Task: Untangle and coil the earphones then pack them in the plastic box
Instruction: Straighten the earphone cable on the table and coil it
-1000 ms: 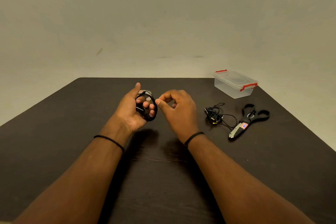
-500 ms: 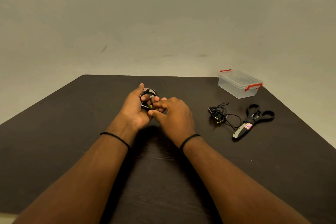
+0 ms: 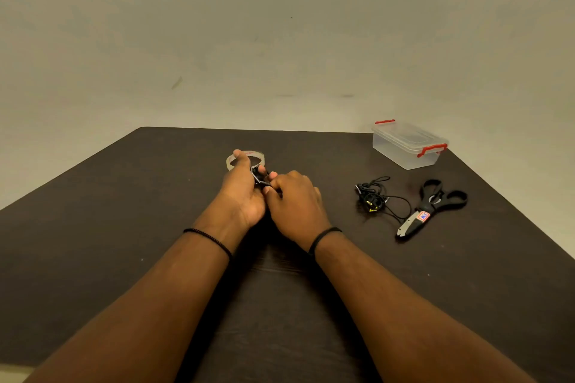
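Both hands (image 3: 270, 193) pinch thin black earphones (image 3: 259, 179).

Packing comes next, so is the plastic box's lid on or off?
On. The plastic box has its clear lid seated flat, with both red clips at its ends.

One view only, worn on the person's head, looking forward and down across a dark table (image 3: 124, 242) toward a pale wall (image 3: 280, 25). Wide-angle, so the table edges splay outward. Both forearms run up from the bottom corners and meet mid-frame, where the left hand (image 3: 241, 193) and right hand (image 3: 295, 199) sit near the lens. The plastic box (image 3: 407, 144) marks the far right corner, well back.
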